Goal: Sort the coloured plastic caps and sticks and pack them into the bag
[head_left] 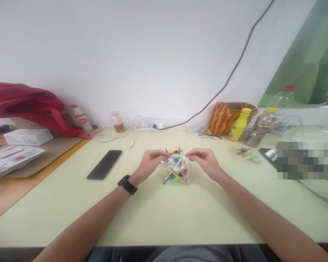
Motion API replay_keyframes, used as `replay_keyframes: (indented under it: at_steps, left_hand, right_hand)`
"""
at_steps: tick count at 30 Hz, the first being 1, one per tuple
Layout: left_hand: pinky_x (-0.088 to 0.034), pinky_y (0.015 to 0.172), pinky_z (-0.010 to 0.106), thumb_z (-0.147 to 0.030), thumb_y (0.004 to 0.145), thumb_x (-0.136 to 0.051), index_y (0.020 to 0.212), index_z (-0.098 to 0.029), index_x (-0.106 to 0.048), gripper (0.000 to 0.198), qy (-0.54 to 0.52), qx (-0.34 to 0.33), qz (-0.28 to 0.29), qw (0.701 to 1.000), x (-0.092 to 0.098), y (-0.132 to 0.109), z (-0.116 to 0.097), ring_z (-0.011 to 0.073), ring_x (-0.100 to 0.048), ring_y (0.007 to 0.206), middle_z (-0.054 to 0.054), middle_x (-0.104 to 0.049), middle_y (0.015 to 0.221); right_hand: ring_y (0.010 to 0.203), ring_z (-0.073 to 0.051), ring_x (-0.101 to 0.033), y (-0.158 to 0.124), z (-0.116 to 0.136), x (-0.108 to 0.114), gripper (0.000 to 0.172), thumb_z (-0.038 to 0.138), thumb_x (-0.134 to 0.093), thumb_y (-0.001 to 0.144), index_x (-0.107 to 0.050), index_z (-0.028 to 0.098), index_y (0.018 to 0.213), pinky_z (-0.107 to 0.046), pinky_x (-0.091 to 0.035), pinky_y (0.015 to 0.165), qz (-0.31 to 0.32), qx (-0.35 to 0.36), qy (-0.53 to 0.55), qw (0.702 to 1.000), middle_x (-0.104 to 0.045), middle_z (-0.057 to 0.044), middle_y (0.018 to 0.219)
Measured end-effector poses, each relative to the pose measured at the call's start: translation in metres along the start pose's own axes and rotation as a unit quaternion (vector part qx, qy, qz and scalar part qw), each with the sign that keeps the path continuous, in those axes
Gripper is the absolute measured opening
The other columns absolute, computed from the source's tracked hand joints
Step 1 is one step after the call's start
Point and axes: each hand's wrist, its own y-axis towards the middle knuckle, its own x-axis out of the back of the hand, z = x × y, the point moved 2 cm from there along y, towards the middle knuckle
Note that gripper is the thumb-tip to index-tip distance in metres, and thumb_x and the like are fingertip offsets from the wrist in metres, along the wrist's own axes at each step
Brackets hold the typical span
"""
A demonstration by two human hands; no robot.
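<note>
A clear plastic bag (176, 174) of small colourful parts and thin sticks is at the middle of the pale table (142, 218). My left hand (151, 163) pinches the bag's upper left edge between thumb and fingers. On the other side, my right hand (205, 162) has its fingertips closed on the upper right edge. Yellow, blue, red and green pieces show through the crinkled plastic, with some sticks crossing near the bottom. A black watch (128, 184) is on my left wrist.
A black phone (104, 165) lies on the left. Glasses (210, 136), a striped bag (220, 118), a yellow bottle (239, 125) and a clear bottle (259, 129) are at the back right. Another small bag of parts (246, 154) lies right of my hands.
</note>
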Motion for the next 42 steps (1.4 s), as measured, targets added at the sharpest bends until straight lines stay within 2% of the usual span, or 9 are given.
replay_keyframes:
  at_steps: [5,8,11,14,20,26,32,39,42]
  left_hand:
    - [-0.059,0.082,0.033,-0.034,0.078,-0.087,0.099,-0.016,-0.081,0.028,-0.029,-0.016,0.009,0.999,-0.003,-0.001,0.001,0.0219,-0.073,0.089,0.01,-0.079,0.097]
    - [-0.06,0.084,0.034,-0.036,0.082,-0.085,0.108,-0.017,-0.078,0.034,-0.009,-0.034,0.012,0.999,-0.004,0.001,0.005,0.021,-0.072,0.09,0.01,-0.078,0.1]
    - [-0.058,0.078,0.031,-0.039,0.088,-0.079,0.097,-0.016,-0.077,0.026,0.042,-0.052,0.022,0.998,-0.005,0.002,0.007,0.0196,-0.071,0.085,0.009,-0.077,0.094]
    - [-0.057,0.076,0.029,-0.039,0.087,-0.079,0.094,-0.016,-0.074,0.024,0.033,-0.06,0.017,0.998,-0.005,0.002,0.006,0.0183,-0.07,0.083,0.008,-0.075,0.09]
    - [-0.056,0.075,0.028,-0.034,0.084,-0.08,0.09,-0.016,-0.079,0.018,-0.003,-0.018,-0.008,1.0,-0.003,0.001,0.003,0.0187,-0.07,0.084,0.008,-0.077,0.091]
    - [-0.057,0.077,0.03,-0.035,0.077,-0.087,0.088,-0.015,-0.078,0.025,-0.032,-0.007,-0.007,0.999,-0.004,-0.001,0.001,0.0196,-0.07,0.082,0.009,-0.077,0.09]
    - [-0.054,0.079,0.031,-0.04,0.092,-0.074,0.116,-0.019,-0.078,0.032,0.075,-0.077,0.023,0.994,-0.009,0.0,0.001,0.0198,-0.067,0.089,0.009,-0.075,0.099]
    - [-0.05,0.075,0.029,-0.042,0.093,-0.072,0.094,-0.018,-0.079,0.025,0.134,-0.094,0.032,0.986,-0.021,-0.008,-0.004,0.0188,-0.066,0.082,0.007,-0.076,0.092]
    - [-0.05,0.074,0.029,-0.043,0.093,-0.071,0.092,-0.018,-0.079,0.026,0.135,-0.096,0.04,0.985,-0.025,-0.011,-0.008,0.019,-0.066,0.081,0.007,-0.076,0.089]
  right_hand:
    - [0.084,-0.022,-0.072,-0.001,0.003,-0.001,0.023,0.038,-0.079,0.081,-0.081,0.02,0.095,-0.036,-0.058,0.082,0.007,0.032,-0.033,0.999,-0.078,-0.007,0.089]
    - [0.083,-0.022,-0.073,0.0,0.001,-0.002,0.027,0.04,-0.078,0.083,-0.08,0.021,0.101,-0.036,-0.058,0.081,-0.005,0.042,-0.071,0.997,-0.078,-0.006,0.091]
    - [0.085,-0.022,-0.073,0.001,-0.001,-0.004,0.021,0.041,-0.075,0.085,-0.079,0.02,0.089,-0.036,-0.058,0.081,-0.007,0.047,-0.092,0.995,-0.078,-0.007,0.092]
    - [0.083,-0.022,-0.073,0.001,-0.002,-0.004,0.02,0.039,-0.076,0.083,-0.079,0.02,0.089,-0.035,-0.058,0.079,-0.013,0.024,-0.062,0.998,-0.079,-0.006,0.089]
    - [0.083,-0.022,-0.072,-0.001,0.001,-0.002,0.014,0.033,-0.077,0.079,-0.082,0.021,0.085,-0.035,-0.057,0.079,-0.021,0.025,-0.019,0.999,-0.079,-0.006,0.086]
    - [0.085,-0.023,-0.073,-0.003,0.003,-0.003,0.024,0.043,-0.079,0.082,-0.081,0.02,0.089,-0.037,-0.058,0.082,0.01,0.044,-0.037,0.998,-0.079,-0.008,0.091]
    - [0.088,-0.023,-0.072,-0.003,0.002,-0.005,0.026,0.042,-0.072,0.09,-0.081,0.021,0.101,-0.036,-0.057,0.08,0.015,0.087,-0.114,0.99,-0.077,-0.008,0.095]
    - [0.085,-0.022,-0.069,-0.01,0.008,-0.013,0.022,0.04,-0.068,0.092,-0.075,0.02,0.098,-0.033,-0.055,0.076,0.029,0.098,-0.125,0.987,-0.076,-0.007,0.094]
    - [0.084,-0.022,-0.067,-0.012,0.009,-0.018,0.024,0.044,-0.068,0.093,-0.076,0.021,0.096,-0.033,-0.052,0.072,0.065,0.093,-0.144,0.983,-0.075,-0.007,0.091]
